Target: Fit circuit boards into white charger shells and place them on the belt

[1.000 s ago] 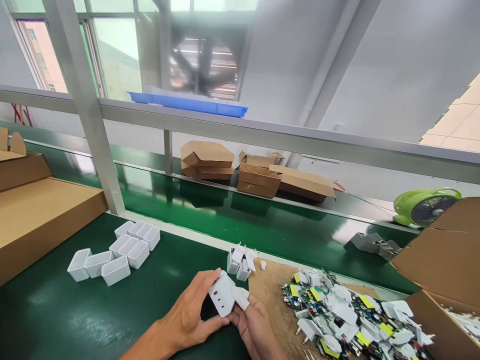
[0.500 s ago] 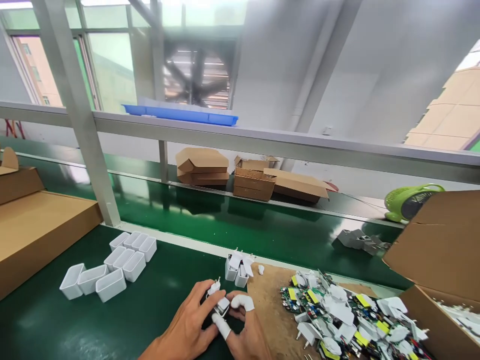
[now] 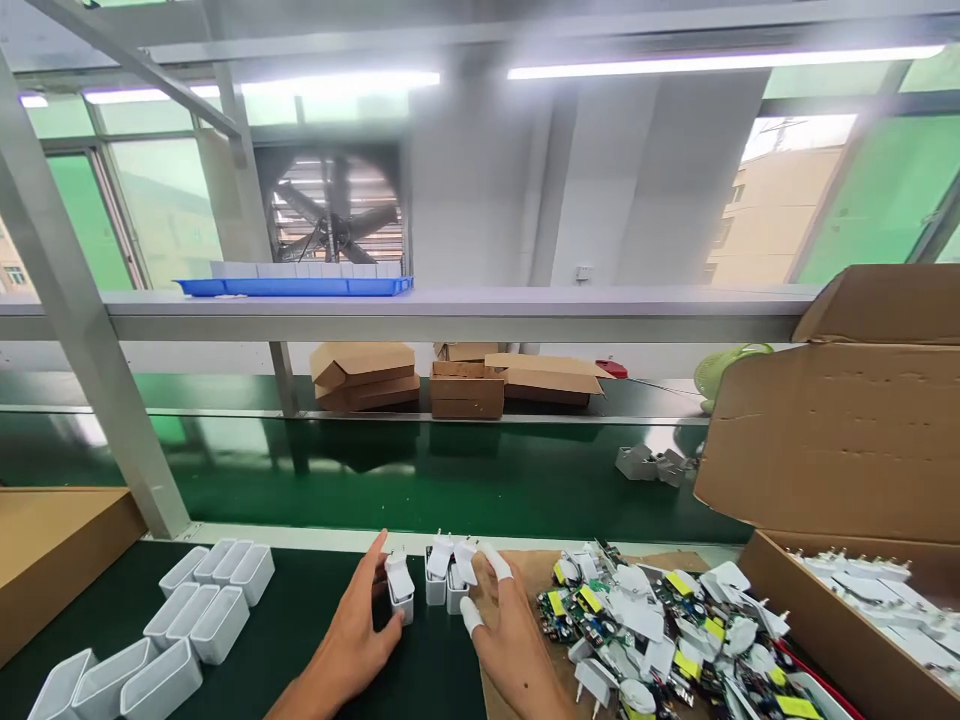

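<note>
A green table [image 3: 315, 620] runs under a grey shelf rail, with an open cardboard box [image 3: 847, 440] at the right. A heap of circuit boards and white plug parts [image 3: 645, 620] lies on a brown sheet. Empty white shells [image 3: 210, 610] sit in rows at the left. The left hand [image 3: 352, 635] has its fingers closed around an upright white charger [image 3: 400, 585] resting on the table, just beside two standing chargers [image 3: 446, 575]. The right hand [image 3: 510, 640], fingers spread and holding nothing, touches those with cot-covered fingertips. No writing is legible.
</note>
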Tool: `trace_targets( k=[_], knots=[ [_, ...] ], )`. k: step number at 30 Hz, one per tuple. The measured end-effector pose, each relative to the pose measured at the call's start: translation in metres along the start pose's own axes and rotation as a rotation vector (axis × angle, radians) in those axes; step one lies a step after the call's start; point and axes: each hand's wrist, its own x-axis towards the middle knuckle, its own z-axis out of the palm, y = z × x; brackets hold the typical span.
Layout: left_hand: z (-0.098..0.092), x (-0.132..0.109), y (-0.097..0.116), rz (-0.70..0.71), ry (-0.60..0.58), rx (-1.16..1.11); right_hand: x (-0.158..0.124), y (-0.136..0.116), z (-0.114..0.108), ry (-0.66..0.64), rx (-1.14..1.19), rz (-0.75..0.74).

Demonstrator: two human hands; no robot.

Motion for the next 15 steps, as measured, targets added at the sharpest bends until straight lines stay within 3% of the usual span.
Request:
trace_targets(
  k=[5,8,11,13,15],
  knots=[
    [0.019,0.04,-0.001,-0.018,-0.136,-0.194,0.026,0.008,0.012,-0.028,0.065,0.009],
    [0.012,0.047,0.012,-0.055,-0.152,-0.144,0.034,-0.002,0.0,-0.017,0.079,0.03],
    [-0.03,0.037,0.034,-0.013,-0.061,0.017,0.036,-0.016,-0.045,-0.005,0.087,0.063],
    [-0.075,0.017,0.047,0.015,0.03,0.174,0.031,-0.028,-0.093,-0.033,0.084,0.106],
    [-0.125,-0.01,0.052,-0.06,0.094,0.363,0.021,-0.038,-0.144,-0.109,0.07,0.162]
  ],
)
